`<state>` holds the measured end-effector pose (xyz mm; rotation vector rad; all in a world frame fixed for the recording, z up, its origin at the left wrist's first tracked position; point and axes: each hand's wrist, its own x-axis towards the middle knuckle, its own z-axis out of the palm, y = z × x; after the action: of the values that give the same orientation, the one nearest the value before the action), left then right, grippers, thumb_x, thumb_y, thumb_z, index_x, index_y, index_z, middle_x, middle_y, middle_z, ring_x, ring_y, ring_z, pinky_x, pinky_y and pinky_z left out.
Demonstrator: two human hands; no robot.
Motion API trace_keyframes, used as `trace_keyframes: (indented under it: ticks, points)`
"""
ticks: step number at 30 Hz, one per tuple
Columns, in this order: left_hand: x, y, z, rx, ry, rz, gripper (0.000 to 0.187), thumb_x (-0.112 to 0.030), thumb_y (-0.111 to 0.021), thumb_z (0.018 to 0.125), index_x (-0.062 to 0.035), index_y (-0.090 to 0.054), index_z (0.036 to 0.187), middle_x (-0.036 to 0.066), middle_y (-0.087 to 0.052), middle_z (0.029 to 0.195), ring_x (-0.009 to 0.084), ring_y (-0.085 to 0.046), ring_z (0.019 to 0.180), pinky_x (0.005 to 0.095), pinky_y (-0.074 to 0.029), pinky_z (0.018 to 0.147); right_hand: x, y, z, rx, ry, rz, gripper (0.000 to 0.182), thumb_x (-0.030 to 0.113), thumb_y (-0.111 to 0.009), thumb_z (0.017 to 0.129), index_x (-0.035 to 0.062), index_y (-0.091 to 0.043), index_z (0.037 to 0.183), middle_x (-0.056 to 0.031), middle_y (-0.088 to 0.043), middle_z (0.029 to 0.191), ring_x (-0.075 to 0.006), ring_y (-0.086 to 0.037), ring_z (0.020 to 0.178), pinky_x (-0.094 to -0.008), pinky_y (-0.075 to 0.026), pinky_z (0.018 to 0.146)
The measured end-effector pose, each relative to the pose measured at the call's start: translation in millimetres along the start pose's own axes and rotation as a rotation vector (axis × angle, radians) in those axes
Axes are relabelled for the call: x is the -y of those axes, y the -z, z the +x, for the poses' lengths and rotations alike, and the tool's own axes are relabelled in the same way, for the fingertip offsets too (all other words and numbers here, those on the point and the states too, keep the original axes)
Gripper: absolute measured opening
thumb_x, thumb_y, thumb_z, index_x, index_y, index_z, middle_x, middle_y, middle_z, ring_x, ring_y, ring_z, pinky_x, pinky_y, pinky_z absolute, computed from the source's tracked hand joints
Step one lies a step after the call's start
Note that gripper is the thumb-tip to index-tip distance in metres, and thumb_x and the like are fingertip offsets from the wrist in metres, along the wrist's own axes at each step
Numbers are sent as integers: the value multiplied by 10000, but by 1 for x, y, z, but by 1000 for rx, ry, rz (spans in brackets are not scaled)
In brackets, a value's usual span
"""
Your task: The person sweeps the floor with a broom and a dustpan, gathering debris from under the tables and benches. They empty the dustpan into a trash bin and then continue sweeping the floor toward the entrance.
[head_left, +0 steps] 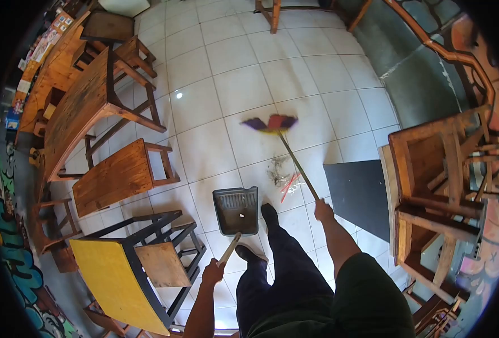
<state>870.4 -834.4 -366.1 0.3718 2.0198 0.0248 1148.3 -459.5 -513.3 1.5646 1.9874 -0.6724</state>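
Observation:
My left hand [212,271] is wrapped round the pale handle of a dark dustpan [236,212], whose pan rests on or just over the tiles by my left foot. A small white scrap lies inside the pan. In my right hand [323,210] is the yellowish stick of a broom [298,163]. Its purple and red head, blurred by motion, is out in front, beyond a small pile of dirt [278,171]. Red and white strips [290,186], perhaps straws, lie beside that pile, between the dustpan and the broom stick.
Wooden tables [80,107] and a bench [114,178] stand on the left, with a yellow-topped table [111,281] nearer me. To the right are a black panel [357,196] and stacked wooden furniture [430,186]. White tiles [238,59] stretch ahead to wooden legs [275,17] at the back.

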Motion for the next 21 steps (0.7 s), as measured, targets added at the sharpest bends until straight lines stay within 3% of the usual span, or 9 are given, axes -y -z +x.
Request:
trace_keyframes:
  ticks: [4, 6, 9, 10, 11, 12, 14, 19, 21]
  points:
    - [31, -11, -5, -45, -82, -67, 406, -406, -485, 799, -38, -453, 967, 125, -599, 641, 303, -600, 670, 388, -454, 623, -83, -87, -87, 87, -121, 97, 390, 364, -290, 869, 12, -421, 973, -261, -550, 915, -391, -552, 858, -457, -455, 725]
    - [53, -16, -9, -45, -104, -80, 407, -404, -490, 797, -35, -456, 964, 126, -598, 638, 301, -601, 669, 387, -454, 621, -62, -87, -150, 255, -411, 420, 446, 378, -260, 869, -19, -427, 985, -285, -536, 923, -415, -544, 848, -462, -451, 741]
    - [73, -16, -22, -19, -88, -108, 404, -396, -505, 788, -31, -468, 955, 104, -602, 634, 277, -605, 663, 376, -456, 617, -47, -111, -214, 350, -380, 388, 475, 376, -256, 867, -39, -440, 1005, -288, -535, 922, -413, -551, 830, -452, -463, 729]
    - [92, -23, -20, -15, -99, -92, 402, -395, -504, 787, -33, -470, 958, 94, -604, 634, 268, -606, 663, 372, -457, 616, -13, -66, -248, 484, -482, 423, 463, 352, -261, 868, -52, -433, 1015, -276, -542, 915, -388, -559, 837, -427, -486, 678]
    - [105, -26, -20, -21, -95, -69, 399, -393, -497, 786, -27, -481, 942, 82, -608, 634, 256, -606, 658, 369, -457, 616, -36, -113, -250, 387, -316, 341, 364, 266, -310, 851, -54, -467, 924, -217, -565, 653, -312, -578, 477, -383, -482, 398]
    - [117, -29, -21, -7, -64, -57, 404, -402, -498, 778, -16, -498, 898, 92, -608, 639, 258, -604, 665, 372, -454, 629, -43, -127, -259, 418, -99, 152, 344, 218, -312, 837, -55, -449, 995, -241, -567, 777, -339, -596, 563, -408, -498, 445]
    - [144, -40, -19, -23, -104, -26, 446, -436, -511, 754, -2, -522, 854, 114, -610, 657, 281, -597, 727, 363, -448, 670, -43, -129, -281, 400, -22, 81, 332, 192, -309, 840, -18, -425, 1069, -251, -527, 962, -395, -569, 796, -437, -501, 631]
    - [255, -118, 70, 156, 14, -133, 483, -444, -501, 754, 35, -538, 801, 114, -618, 690, 276, -593, 767, 361, -440, 708, -31, -110, -336, 142, -86, 238, 279, 220, -315, 858, 35, -472, 997, -196, -508, 948, -380, -533, 852, -449, -446, 733]
    - [206, -89, 45, 261, 11, 37, 494, -461, -500, 744, 27, -576, 747, 113, -617, 662, 271, -606, 698, 367, -454, 672, -21, -111, -342, 56, -118, 281, 256, 230, -332, 863, 38, -466, 968, -199, -510, 915, -390, -544, 762, -472, -451, 661]
